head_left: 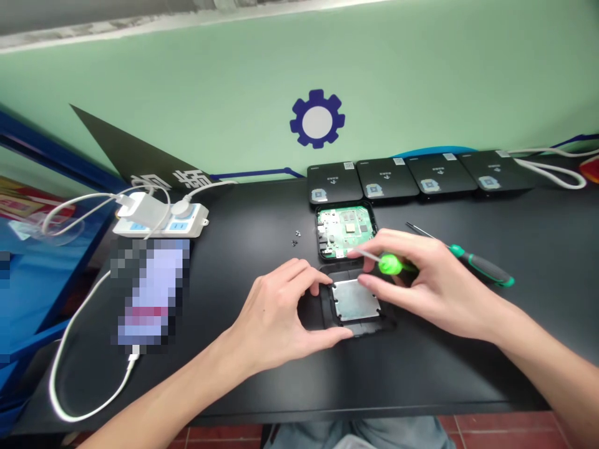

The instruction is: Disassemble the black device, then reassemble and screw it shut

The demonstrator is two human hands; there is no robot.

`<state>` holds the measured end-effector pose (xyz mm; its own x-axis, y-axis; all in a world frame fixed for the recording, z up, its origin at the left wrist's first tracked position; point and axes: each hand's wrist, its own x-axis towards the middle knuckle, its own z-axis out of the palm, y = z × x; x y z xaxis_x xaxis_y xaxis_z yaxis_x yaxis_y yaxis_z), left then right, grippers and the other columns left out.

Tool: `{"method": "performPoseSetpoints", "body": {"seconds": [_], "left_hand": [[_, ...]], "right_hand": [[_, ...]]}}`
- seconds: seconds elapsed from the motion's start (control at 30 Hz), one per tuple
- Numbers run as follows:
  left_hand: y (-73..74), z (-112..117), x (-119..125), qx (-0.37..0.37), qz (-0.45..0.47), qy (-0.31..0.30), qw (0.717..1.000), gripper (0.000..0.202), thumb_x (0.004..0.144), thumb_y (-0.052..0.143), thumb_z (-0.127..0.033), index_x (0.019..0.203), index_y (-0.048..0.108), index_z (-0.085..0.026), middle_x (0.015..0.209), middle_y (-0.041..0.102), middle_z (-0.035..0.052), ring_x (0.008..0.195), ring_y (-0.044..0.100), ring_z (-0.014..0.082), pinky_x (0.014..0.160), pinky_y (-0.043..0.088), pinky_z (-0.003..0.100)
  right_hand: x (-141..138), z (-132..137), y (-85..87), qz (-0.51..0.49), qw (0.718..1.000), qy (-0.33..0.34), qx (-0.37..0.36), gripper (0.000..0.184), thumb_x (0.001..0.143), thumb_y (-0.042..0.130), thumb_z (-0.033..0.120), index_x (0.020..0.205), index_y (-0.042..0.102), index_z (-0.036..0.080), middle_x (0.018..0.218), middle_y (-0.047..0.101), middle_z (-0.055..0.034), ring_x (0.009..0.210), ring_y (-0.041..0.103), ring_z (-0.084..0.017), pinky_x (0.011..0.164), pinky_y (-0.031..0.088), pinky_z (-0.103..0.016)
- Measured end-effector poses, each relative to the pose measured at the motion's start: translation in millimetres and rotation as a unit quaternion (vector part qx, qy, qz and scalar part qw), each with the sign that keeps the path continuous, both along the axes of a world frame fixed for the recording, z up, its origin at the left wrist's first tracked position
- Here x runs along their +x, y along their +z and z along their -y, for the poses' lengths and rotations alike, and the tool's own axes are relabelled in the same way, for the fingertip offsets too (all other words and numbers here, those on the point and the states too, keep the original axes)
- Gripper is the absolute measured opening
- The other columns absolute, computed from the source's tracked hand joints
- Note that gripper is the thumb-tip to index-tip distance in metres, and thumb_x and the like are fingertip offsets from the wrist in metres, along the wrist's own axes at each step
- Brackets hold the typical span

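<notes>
Left grip pinches a black case lid, thumb at its front side and fingers at its back left corner; right grip is curled round a bright green screwdriver, with its thumb close to the silver metal plate in the lid; I cannot tell if it touches. The lid lies flat near the middle of the counter; just behind it, toward the back edge, sits an open black box with a green circuit board inside.

The screwdriver's metal stick pokes out over the front of that box; if the right grip slips, the tip could scratch the board; if the left grip is too loose, the lid could slide and bump the box. Tiny screws lie loose to the left; one knock to the counter could make them roll off and get lost. A white cord loops near the front left corner; the left arm could catch it and tug the phone.

Four closed black boxes by the back edge have stickers and small pale writing, too tiny to read; big white Chinese letters are on the wall, partly hidden; I can read no brand.
</notes>
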<state>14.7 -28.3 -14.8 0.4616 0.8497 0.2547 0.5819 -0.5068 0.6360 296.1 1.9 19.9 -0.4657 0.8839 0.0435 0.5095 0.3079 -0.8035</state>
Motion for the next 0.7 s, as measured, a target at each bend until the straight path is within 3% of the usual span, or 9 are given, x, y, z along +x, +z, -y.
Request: {"method": "performPoseSetpoints", "body": {"seconds": [0.1, 0.23, 0.37, 0.47, 0.7], "left_hand": [[4.3, 0, -1, -0.020, 0.039, 0.028, 0.999, 0.044, 0.088, 0.098, -0.048, 0.117, 0.078, -0.021, 0.090, 0.071, -0.0012, 0.076, 0.065, 0.0168, 0.068, 0.052, 0.031], [13.4, -6, -2, -0.025, 0.066, 0.101, 0.992, 0.012, 0.106, 0.077, -0.032, 0.104, 0.079, -0.021, 0.080, 0.071, -0.0032, 0.068, 0.062, 0.0126, 0.065, 0.050, 0.027], [17.2, -18, -7, -0.012, 0.083, 0.205, 0.975, 0.014, 0.104, 0.075, -0.029, 0.092, 0.079, -0.021, 0.071, 0.067, -0.0048, 0.060, 0.056, 0.0102, 0.056, 0.044, 0.025], [15.8, -26, -11, -0.042, 0.093, 0.250, 0.963, 0.012, 0.099, 0.079, -0.031, 0.092, 0.080, -0.022, 0.071, 0.068, -0.0038, 0.060, 0.057, 0.0110, 0.054, 0.042, 0.024], [5.2, -33, -19, -0.031, 0.053, 0.252, 0.966, 0.010, 0.096, 0.083, -0.029, 0.104, 0.085, -0.024, 0.087, 0.074, -0.0006, 0.068, 0.061, 0.0126, 0.060, 0.048, 0.025]], "right_hand": [[1, -4, -0.6, -0.027, 0.997, -0.075, 0.000, 0.025, 0.108, 0.072, 0.047, 0.122, 0.082, 0.027, 0.089, 0.067, 0.0024, 0.070, 0.055, -0.007, 0.063, 0.044, -0.022], [2, -9, -5.0, -0.037, 0.992, -0.122, -0.013, 0.029, 0.104, 0.077, 0.047, 0.121, 0.083, 0.024, 0.081, 0.063, 0.0030, 0.062, 0.044, -0.007, 0.055, 0.034, -0.024], [4, -12, -8.4, -0.028, 0.994, -0.103, -0.033, 0.022, 0.099, 0.082, 0.045, 0.108, 0.084, 0.024, 0.083, 0.066, 0.0011, 0.067, 0.048, -0.009, 0.058, 0.036, -0.026], [6, -13, -10.4, -0.023, 0.996, -0.079, -0.045, 0.018, 0.097, 0.084, 0.042, 0.102, 0.085, 0.025, 0.094, 0.072, -0.0008, 0.075, 0.055, -0.011, 0.065, 0.041, -0.027], [8, -17, -15.9, 0.000, 0.996, -0.076, -0.044, 0.023, 0.103, 0.078, 0.047, 0.106, 0.085, 0.026, 0.100, 0.072, -0.0013, 0.073, 0.054, -0.010, 0.066, 0.043, -0.028]]}}
